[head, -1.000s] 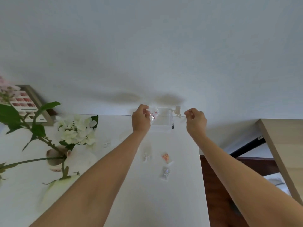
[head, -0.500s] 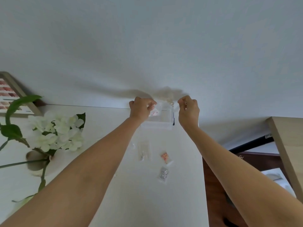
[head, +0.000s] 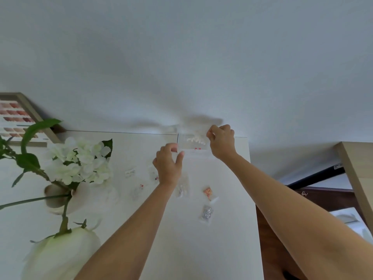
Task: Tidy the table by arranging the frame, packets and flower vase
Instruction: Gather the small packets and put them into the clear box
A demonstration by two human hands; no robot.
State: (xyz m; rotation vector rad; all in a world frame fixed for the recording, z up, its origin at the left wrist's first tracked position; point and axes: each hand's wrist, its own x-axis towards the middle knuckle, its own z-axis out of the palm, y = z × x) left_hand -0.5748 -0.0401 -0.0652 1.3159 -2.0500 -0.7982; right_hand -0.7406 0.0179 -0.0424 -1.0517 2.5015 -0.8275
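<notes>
Hands reach forward together over a white surface toward its far edge by a pale wall. Right hand is curled, fingertips pinched on the upper right corner of a clear packet that lies against the wall at the back of the surface. White pieces and a few small red ones show inside it. Left hand sits just beside the packet's left edge, thumb and fingers spread narrowly around that lower left corner; whether it actually grips the packet cannot be told. Both bare forearms stretch back toward the viewer.

Nearer the viewer, several small packets lie loose on the surface. One with orange contents lies between the two arms, and one with silver contents is just below it. Another clear packet lies partly under the left wrist. More faint clear packets, some with red specks, lie to the left of the left arm.

Farther left stands a flower vase, pale and rounded, holding white blossoms and green leaves. A large white bud is blurred in the near left corner. Behind the flowers, a wooden frame showing rows of pink and brown swatches leans against the wall at the back left.
</notes>
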